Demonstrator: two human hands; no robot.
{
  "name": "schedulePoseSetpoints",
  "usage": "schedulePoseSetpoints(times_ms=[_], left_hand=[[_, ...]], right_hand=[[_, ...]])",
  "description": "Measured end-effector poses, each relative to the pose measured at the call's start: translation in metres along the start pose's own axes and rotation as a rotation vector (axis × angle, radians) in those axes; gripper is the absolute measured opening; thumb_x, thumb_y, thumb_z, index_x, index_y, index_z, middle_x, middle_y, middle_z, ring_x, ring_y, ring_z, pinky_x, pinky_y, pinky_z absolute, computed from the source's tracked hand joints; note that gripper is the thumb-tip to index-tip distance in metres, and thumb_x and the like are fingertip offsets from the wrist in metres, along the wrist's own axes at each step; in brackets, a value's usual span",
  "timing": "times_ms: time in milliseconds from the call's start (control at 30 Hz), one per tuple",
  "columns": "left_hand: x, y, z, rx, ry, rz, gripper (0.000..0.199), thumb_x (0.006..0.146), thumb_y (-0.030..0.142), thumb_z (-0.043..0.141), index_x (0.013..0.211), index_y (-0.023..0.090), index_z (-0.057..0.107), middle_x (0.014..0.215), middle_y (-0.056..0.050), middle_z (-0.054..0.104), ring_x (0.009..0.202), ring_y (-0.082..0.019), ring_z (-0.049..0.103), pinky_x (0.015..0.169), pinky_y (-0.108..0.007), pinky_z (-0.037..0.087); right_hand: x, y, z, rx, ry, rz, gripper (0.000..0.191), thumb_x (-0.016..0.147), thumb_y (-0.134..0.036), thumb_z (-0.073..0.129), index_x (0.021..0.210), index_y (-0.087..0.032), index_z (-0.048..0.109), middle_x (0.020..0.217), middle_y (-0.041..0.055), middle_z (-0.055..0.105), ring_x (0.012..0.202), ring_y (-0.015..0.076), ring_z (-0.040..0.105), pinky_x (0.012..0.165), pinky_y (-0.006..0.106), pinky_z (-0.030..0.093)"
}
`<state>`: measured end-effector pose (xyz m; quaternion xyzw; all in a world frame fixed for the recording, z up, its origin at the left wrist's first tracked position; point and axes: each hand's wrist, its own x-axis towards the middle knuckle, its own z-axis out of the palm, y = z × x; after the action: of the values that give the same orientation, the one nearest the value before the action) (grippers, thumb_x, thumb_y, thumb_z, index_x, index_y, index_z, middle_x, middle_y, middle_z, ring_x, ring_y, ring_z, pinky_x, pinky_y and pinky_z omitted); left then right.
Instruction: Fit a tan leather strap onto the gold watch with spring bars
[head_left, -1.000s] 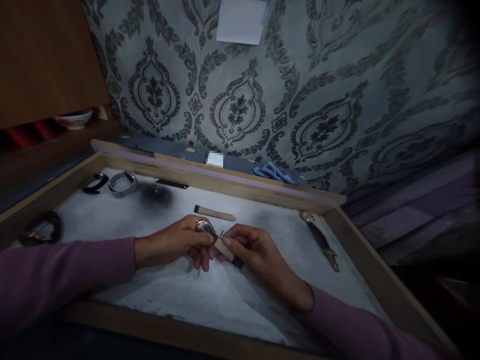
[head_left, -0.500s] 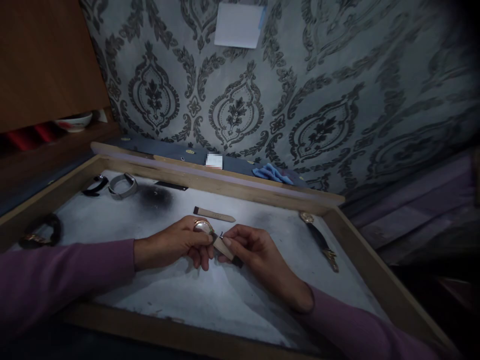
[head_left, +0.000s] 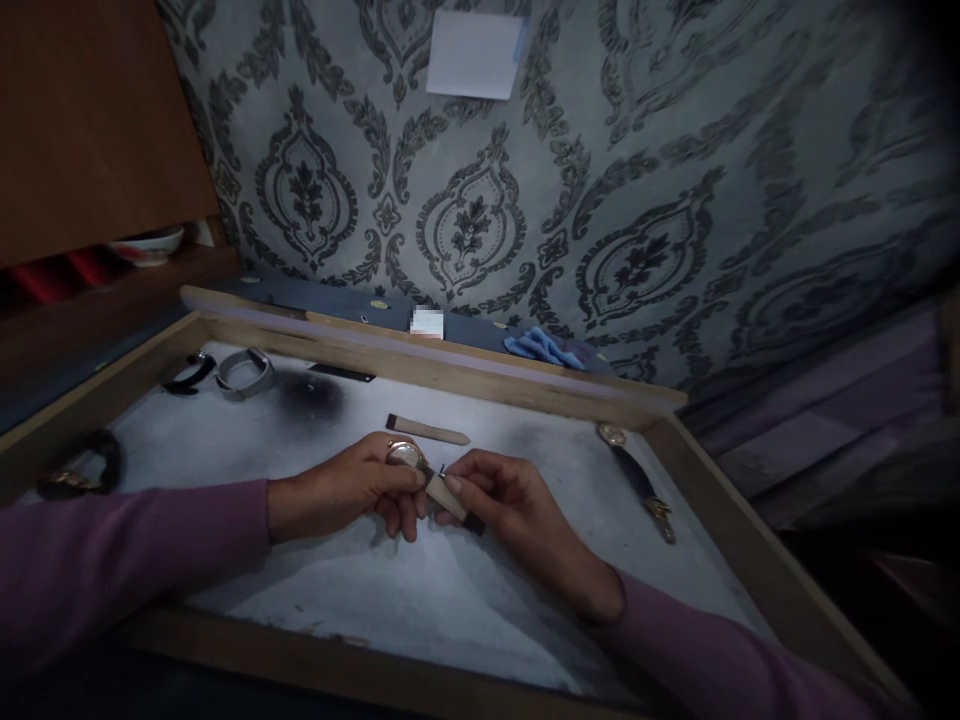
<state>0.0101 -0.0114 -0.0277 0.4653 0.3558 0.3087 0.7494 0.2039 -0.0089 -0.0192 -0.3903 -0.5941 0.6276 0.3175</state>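
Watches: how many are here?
5: held watch in the left hand; black watch and silver watch back left in the tray; dark watch nearer on the left; gold-cased watch on the right. Some may be hidden.

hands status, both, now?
Left hand: closed, holding the watch.
Right hand: closed on the strap; can't tell whether it also grips something smaller.

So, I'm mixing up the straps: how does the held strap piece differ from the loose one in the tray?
The held piece slants, partly covered by fingers; the loose piece lies flat in the tray, uncovered. The held piece's dark end points right; the loose piece's points left. Both look beige otherwise.
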Motion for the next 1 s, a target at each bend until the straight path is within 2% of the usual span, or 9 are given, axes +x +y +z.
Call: schedulePoseSetpoints(times_ms=[200, 433, 667, 833, 1000], left_hand=[[-0.0004, 0.0001, 0.0008, 0.004, -0.012, 0.001, 0.019, 0.076, 0.029, 0.064, 0.070, 0.014, 0.056, 0.061, -0.002, 0.062, 0.046, -0.011, 0.061, 0.038, -0.017, 0.039], [0.0009, -0.0037, -0.0017, 0.006, -0.042, 0.018, 0.019, 0.080, 0.030, 0.063, 0.071, 0.014, 0.056, 0.062, -0.002, 0.063, 0.046, -0.011, 0.061, 0.038, -0.017, 0.040], [0.0021, -0.0065, -0.0026, 0.016, -0.040, 0.030, 0.016, 0.080, 0.026, 0.061, 0.071, 0.014, 0.056, 0.060, -0.002, 0.063, 0.046, -0.011, 0.062, 0.038, -0.017, 0.041], [0.0010, -0.0046, -0.0004, 0.025, -0.039, 0.020, 0.014, 0.081, 0.025, 0.060, 0.073, 0.014, 0.055, 0.062, -0.001, 0.063, 0.047, -0.011, 0.062, 0.039, -0.018, 0.041], [0.0003, -0.0039, 0.0006, 0.023, -0.048, 0.023, 0.017, 0.081, 0.028, 0.062, 0.074, 0.014, 0.054, 0.063, -0.002, 0.063, 0.047, -0.012, 0.062, 0.039, -0.019, 0.042]], right_hand=[[0.0004, 0.0020, -0.0009, -0.009, -0.008, -0.001, 0.040, 0.073, -0.054, 0.074, 0.074, -0.015, 0.063, 0.064, 0.0025, 0.068, 0.058, 0.0123, 0.064, 0.055, 0.022, 0.048], [-0.0012, -0.0022, 0.0013, -0.014, -0.021, 0.038, 0.041, 0.073, -0.054, 0.072, 0.076, -0.015, 0.065, 0.064, 0.0023, 0.067, 0.056, 0.0117, 0.062, 0.047, 0.019, 0.043], [-0.0019, -0.0052, 0.0009, -0.085, -0.052, 0.017, 0.036, 0.080, -0.050, 0.066, 0.073, -0.015, 0.068, 0.062, 0.0022, 0.067, 0.053, 0.0104, 0.057, 0.049, 0.022, 0.044], [-0.0013, -0.0043, 0.0011, -0.058, -0.068, 0.047, 0.040, 0.077, -0.054, 0.069, 0.074, -0.014, 0.066, 0.064, 0.0035, 0.068, 0.056, 0.0122, 0.061, 0.052, 0.023, 0.045], [-0.0019, -0.0027, 0.0003, -0.089, -0.083, 0.015, 0.041, 0.078, -0.055, 0.068, 0.073, -0.014, 0.065, 0.069, 0.0041, 0.068, 0.059, 0.0138, 0.064, 0.056, 0.024, 0.048]])
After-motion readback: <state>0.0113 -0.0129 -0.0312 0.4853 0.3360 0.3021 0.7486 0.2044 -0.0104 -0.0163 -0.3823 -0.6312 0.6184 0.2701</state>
